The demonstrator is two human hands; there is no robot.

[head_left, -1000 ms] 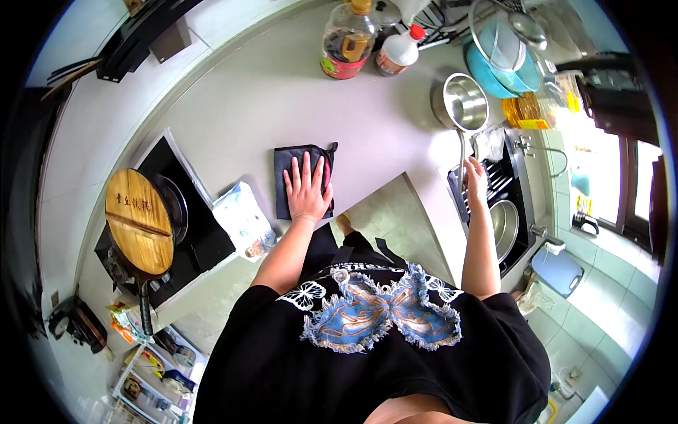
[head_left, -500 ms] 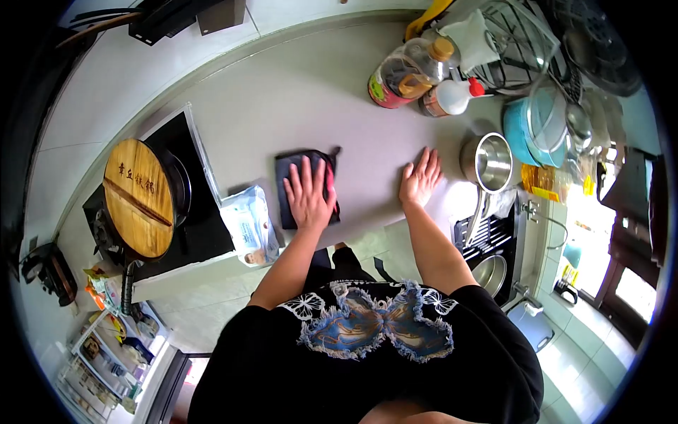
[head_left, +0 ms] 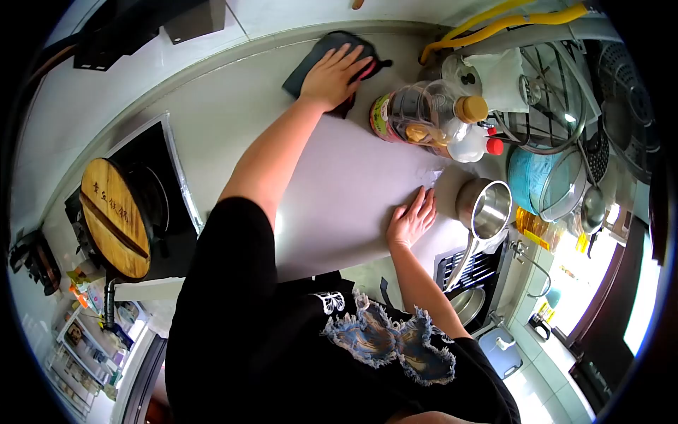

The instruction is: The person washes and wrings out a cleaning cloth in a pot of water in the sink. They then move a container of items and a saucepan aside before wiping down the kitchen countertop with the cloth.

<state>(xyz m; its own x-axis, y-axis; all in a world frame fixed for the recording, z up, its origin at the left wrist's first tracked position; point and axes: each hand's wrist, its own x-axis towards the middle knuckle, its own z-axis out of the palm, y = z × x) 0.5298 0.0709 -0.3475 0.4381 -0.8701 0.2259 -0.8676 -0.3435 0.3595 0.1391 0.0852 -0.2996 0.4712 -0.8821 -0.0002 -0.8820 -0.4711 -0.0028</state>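
My left hand (head_left: 330,79) lies spread on top of a dark grey cloth (head_left: 306,68) with a red patch and a loop, at the back of the grey counter (head_left: 332,177). The cloth is flat under my palm and fingers. Nearer the front edge, my right hand (head_left: 412,220) rests on the bare counter surface, fingers stretched out, holding nothing. A steel saucepan (head_left: 487,210) stands just right of it. Between the cloth and the pan are a large bottle with a brown cap (head_left: 417,113) and a white bottle with a red cap (head_left: 472,145).
A pan with a wooden lid (head_left: 113,215) sits on the black stove (head_left: 162,191) at left. At right are a blue basin (head_left: 530,173), a rack with lids (head_left: 558,92), an oil bottle (head_left: 537,227) and the sink (head_left: 467,304). Yellow tubing (head_left: 508,28) runs along the back.
My left hand and the cloth have moved from the counter's front to its back edge. My right hand has left the saucepan handle's area and come down on the counter. The view has shifted.
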